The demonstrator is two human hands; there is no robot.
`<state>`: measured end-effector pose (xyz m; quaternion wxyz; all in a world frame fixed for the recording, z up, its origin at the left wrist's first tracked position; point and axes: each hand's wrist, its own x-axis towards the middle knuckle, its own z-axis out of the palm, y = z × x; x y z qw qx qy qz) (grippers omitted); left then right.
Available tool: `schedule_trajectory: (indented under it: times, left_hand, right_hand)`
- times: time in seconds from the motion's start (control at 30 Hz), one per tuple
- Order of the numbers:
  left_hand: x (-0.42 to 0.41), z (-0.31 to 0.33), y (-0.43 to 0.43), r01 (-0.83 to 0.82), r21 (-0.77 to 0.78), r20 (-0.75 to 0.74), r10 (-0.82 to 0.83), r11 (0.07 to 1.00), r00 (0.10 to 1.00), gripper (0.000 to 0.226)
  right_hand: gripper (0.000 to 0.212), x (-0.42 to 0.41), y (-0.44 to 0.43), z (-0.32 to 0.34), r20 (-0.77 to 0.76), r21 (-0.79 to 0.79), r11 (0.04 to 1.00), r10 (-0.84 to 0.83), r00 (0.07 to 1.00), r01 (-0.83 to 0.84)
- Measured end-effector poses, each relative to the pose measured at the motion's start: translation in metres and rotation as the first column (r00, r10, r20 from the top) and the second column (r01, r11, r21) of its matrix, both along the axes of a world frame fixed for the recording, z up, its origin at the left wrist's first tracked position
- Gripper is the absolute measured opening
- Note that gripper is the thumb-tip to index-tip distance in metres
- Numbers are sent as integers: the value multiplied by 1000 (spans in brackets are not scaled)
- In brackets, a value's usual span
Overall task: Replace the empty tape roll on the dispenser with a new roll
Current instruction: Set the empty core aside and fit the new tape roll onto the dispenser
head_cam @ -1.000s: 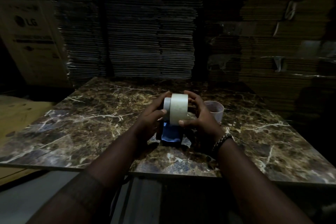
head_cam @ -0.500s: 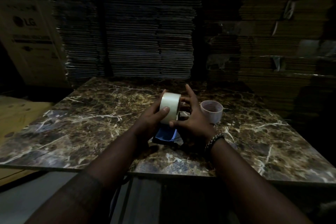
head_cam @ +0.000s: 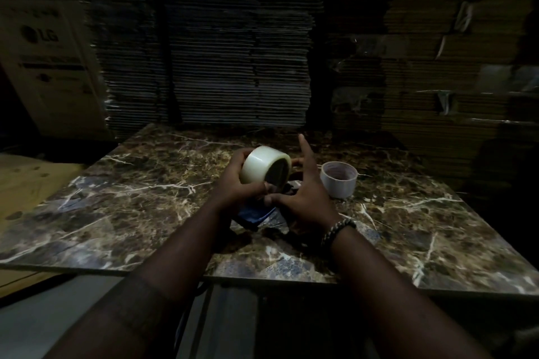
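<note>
L grip clamps glossy new roll | R grip splayed | marble table

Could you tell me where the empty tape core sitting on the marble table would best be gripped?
Probably across the empty core's outer wall, coming from above or from its right. It stands upright on the table with its open end up, and the right hand crowds its left side.

Marble tabletop; flattened cardboard stacks behind; LG box left.
</note>
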<state>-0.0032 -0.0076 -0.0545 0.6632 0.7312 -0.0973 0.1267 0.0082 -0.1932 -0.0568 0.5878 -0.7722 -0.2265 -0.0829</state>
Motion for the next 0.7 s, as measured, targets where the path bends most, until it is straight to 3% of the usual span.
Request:
schedule_trajectory:
  times: [0.2,0.47,0.57,0.7]
  left_hand:
    - [4,-1,8,-51,34,48,49,998,998,72]
    - [9,-2,14,-108,39,95,104,993,990,73]
    - [9,2,12,-91,-10,96,92,996,991,73]
    - [12,2,13,-60,-68,99,67,996,993,73]
  right_hand:
    - [115,1,-3,4,-96,127,990,-44,994,56]
    - [67,7,-6,14,-456,513,849,140,879,131]
    - [38,8,-7,17,-543,545,818,178,821,183]
    - [17,9,-8,19,-591,510,840,189,784,182]
